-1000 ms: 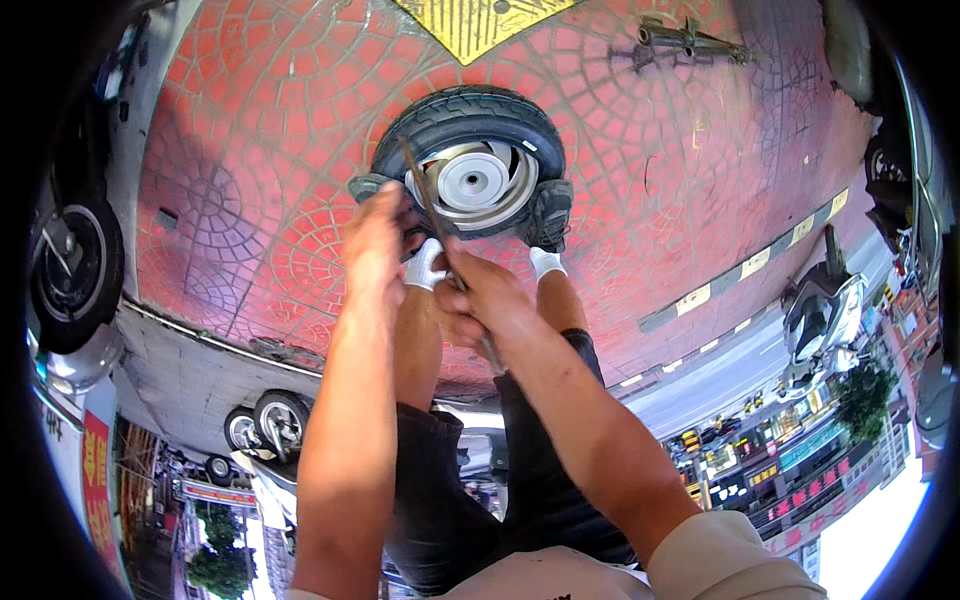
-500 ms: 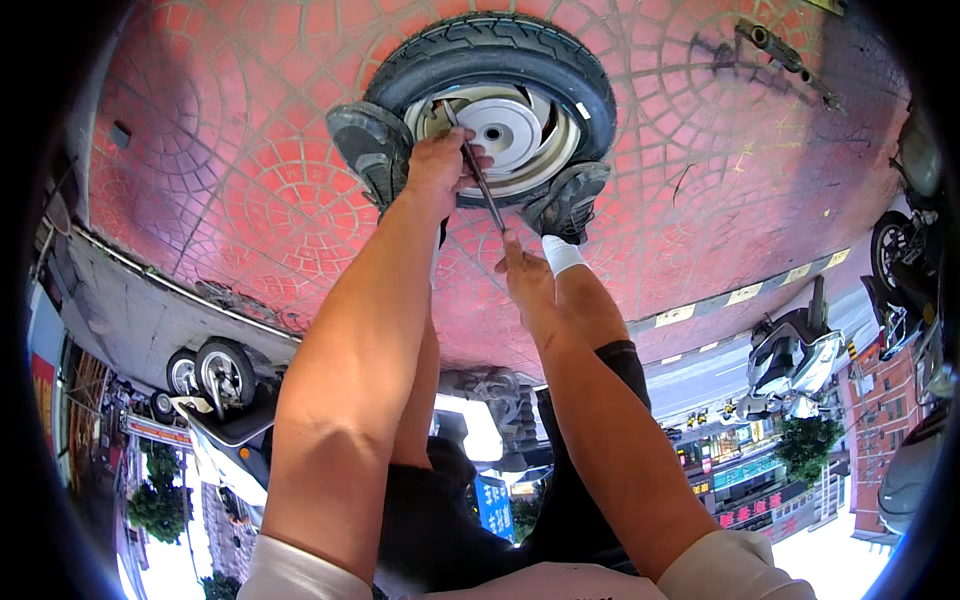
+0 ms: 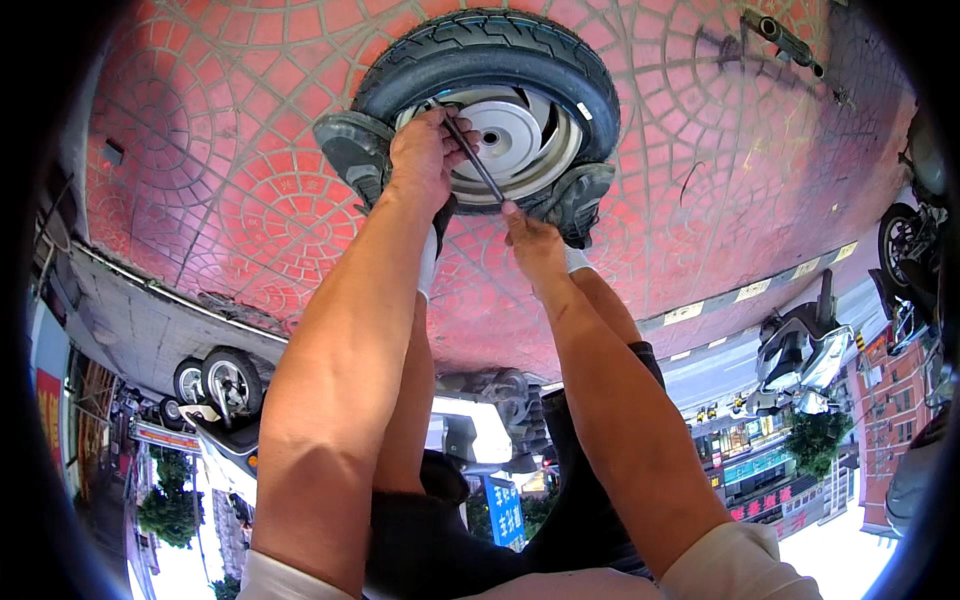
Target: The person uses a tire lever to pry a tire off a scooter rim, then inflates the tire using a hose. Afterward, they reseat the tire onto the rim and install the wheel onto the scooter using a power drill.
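From where I stand: left hand (image 3: 425,158) curled round a dark metal bar (image 3: 480,167), over the wheel (image 3: 508,138); right hand (image 3: 537,248) closed on the bar's near end.

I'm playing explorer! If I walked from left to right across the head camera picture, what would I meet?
Small dark block → left shoe → left hand → right hand → metal part → parked motorcycle's wheel.
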Demonstrator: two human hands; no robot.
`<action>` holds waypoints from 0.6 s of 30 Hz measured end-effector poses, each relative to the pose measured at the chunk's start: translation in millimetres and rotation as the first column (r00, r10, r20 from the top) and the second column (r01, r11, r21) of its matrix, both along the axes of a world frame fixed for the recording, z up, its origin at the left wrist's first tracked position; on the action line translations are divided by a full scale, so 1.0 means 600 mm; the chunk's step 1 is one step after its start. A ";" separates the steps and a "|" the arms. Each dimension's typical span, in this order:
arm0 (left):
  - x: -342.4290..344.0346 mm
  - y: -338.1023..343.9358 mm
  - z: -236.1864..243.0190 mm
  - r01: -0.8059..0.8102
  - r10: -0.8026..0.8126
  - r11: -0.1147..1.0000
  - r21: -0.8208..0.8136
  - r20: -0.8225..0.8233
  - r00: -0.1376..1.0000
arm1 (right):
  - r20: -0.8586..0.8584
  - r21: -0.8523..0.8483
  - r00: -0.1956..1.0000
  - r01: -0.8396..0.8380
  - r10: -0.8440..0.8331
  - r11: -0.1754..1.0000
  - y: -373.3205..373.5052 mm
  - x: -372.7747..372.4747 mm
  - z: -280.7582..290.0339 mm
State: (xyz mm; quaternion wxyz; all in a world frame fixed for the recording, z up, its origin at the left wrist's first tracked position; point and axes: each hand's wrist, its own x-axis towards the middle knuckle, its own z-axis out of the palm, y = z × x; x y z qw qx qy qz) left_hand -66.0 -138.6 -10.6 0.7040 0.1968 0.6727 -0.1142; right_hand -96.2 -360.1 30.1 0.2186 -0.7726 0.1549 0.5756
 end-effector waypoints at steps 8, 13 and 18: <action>0.003 0.038 0.125 0.485 -0.488 0.868 -0.107 -0.003 0.873 | -0.807 -0.142 0.198 0.850 -0.557 0.507 0.088 0.063 0.178; 0.031 0.087 0.338 0.912 -0.912 0.407 0.055 -0.024 0.409 | -0.701 -0.473 -0.336 0.879 -0.629 0.057 0.218 0.104 0.256; 0.108 0.135 0.490 0.741 -0.929 0.015 0.672 -0.265 0.258 | -0.584 -0.340 -0.359 0.923 -0.728 -0.182 0.390 0.202 0.255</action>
